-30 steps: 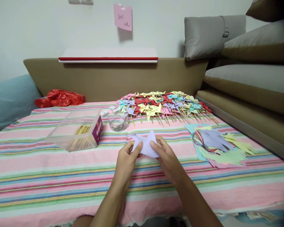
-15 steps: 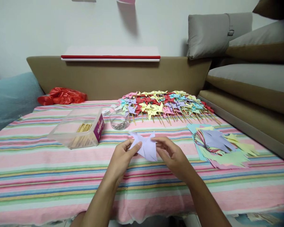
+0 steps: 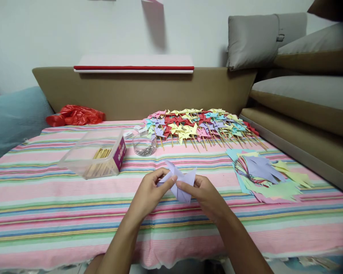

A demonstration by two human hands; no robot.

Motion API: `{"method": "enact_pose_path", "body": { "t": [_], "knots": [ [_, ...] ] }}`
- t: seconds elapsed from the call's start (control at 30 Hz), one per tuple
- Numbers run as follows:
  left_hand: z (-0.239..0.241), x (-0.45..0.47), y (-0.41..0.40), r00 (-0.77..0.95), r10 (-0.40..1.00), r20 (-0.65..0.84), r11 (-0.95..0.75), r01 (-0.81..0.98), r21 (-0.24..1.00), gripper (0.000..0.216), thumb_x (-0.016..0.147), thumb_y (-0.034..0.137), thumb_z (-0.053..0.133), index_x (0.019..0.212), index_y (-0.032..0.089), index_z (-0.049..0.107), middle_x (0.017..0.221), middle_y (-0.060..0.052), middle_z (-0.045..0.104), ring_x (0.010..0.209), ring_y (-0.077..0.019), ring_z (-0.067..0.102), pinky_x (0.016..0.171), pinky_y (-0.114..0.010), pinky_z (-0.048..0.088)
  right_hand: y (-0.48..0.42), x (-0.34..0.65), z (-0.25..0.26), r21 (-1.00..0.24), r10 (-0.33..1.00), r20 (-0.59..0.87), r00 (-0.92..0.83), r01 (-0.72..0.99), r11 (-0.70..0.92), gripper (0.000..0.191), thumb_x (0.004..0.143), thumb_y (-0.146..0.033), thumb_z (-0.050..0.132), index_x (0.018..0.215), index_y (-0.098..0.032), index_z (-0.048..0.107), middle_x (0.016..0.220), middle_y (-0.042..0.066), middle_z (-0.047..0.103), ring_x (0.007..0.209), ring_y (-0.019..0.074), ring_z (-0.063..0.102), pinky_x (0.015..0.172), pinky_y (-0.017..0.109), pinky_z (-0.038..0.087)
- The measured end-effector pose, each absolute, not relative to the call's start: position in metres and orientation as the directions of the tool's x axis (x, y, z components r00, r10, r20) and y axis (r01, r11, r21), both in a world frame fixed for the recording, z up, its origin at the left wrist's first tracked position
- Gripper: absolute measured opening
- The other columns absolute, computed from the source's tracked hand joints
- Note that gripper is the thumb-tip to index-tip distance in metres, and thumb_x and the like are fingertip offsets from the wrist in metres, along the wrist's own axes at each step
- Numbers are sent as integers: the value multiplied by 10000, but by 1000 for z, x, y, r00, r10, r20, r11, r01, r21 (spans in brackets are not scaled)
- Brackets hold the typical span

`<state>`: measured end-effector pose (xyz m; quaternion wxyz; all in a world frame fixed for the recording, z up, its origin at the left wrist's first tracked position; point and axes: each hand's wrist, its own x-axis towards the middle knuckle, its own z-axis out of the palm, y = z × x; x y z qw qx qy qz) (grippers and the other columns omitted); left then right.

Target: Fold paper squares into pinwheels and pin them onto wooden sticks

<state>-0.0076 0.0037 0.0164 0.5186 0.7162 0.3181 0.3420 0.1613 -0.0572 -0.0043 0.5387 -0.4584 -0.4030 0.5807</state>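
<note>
A lavender paper pinwheel (image 3: 183,195) is held between both hands above the striped cloth, with its points folded in toward the middle. My left hand (image 3: 152,189) grips its left side, thumb on the centre. From the right, my right hand (image 3: 203,193) pinches it too, its thumb tip close to the left thumb. The fingers behind the paper are partly hidden. Beyond my hands stands a round clear tub (image 3: 144,147) of small metal pins. To its left is a clear plastic box (image 3: 85,161) of wooden sticks.
Many finished pinwheels on sticks (image 3: 200,125) lie at the back. Cut paper sheets (image 3: 264,171) are piled at right. A red plastic bag (image 3: 80,115) lies at back left, near small white boxes (image 3: 128,135). Grey cushions (image 3: 305,91) border the right side of the striped cloth (image 3: 60,205).
My right hand has closed in from the pinwheel's right edge, bringing its thumb to the centre beside the left thumb. The pinwheel has turned and dropped slightly toward me.
</note>
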Motion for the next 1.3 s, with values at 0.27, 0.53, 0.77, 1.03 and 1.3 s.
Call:
{"method": "enact_pose_path", "body": {
  "t": [0.27, 0.53, 0.77, 1.03, 1.3],
  "knots": [
    [18, -3, 1, 457, 882, 120, -129, -11, 992, 228, 835, 391, 742, 916, 180, 719, 921, -40, 698, 872, -194, 621, 783, -273, 472, -54, 150, -7, -935, 986, -79, 148, -355, -22, 293, 765, -425, 798, 874, -157, 750, 814, 37, 729, 746, 189, 626, 702, 312, 473],
    [3, 25, -16, 276, 961, -11, 92, -280, 956, 291, 761, 407, 818, 848, 154, 703, 772, -12, 640, 746, -138, 576, 692, -230, 456, -49, 123, -9, -883, 962, 1, 272, -451, 129, 282, 856, -458, 675, 998, -227, 751, 1016, 73, 775, 958, 286, 708, 831, 408, 564],
    [2, 29, -22, 192, 981, -19, 79, -310, 947, 319, 776, 408, 806, 721, 160, 612, 702, 27, 569, 656, -95, 482, 598, -200, 387, -49, 123, -13, -869, 963, -10, 271, -478, 126, 270, 843, -427, 715, 990, -203, 745, 982, 69, 771, 978, 276, 698, 876, 408, 547],
    [1, 23, -10, 128, 984, -127, 176, -533, 827, 318, 685, 364, 880, 843, 164, 690, 840, 2, 689, 761, -119, 623, 695, -210, 489, -52, 132, -6, -825, 967, -50, 251, -556, 102, 620, 828, -394, 732, 1343, -304, 396, 1147, 67, 706, 993, 230, 720, 912, 442, 569],
    [2, 20, -7, 97, 989, -114, 148, -533, 833, 318, 665, 373, 886, 810, 163, 696, 803, 11, 702, 708, -106, 623, 641, -193, 473, -58, 141, -8, -921, 916, 366, 163, 205, 332, 210, 853, -245, 688, 1059, -280, 714, 1200, 76, 657, 1210, 266, 614, 1054, 438, 480]
  ]
}}
